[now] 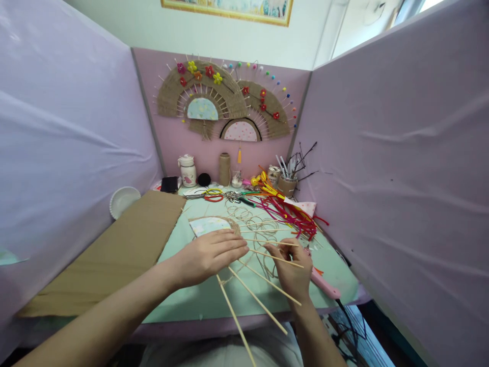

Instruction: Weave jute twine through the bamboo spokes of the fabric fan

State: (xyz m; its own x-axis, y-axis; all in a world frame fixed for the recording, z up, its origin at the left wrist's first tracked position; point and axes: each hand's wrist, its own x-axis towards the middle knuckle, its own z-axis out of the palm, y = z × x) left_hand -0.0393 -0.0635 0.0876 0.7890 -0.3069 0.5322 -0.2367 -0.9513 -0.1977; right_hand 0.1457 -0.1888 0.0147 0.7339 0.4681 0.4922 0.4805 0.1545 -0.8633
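Observation:
My left hand [214, 252] lies over a small fan [210, 225], its fingers together and its thumb hidden. The fan has a pale blue patterned half-circle with a twine-wrapped rim. Thin wooden sticks [263, 305] spread from it to the right and towards me, some past the table's front edge. Among the stick ends, my right hand [296, 270] is closed, thumb against curled fingers. It seems to pinch the twine, though the strand within the fingers is mostly hidden. Loose loops of brown twine [248, 218] lie on the table behind and between the hands.
A cardboard sheet [126, 250] covers the table's left side. Behind are red-handled scissors [214, 199], pliers [246, 202], a twine spool [224, 169] and a white jar [187, 171]. Red pipe cleaners [301, 221] and a pink glue gun [324, 285] lie right. Finished fans [168, 99] hang behind.

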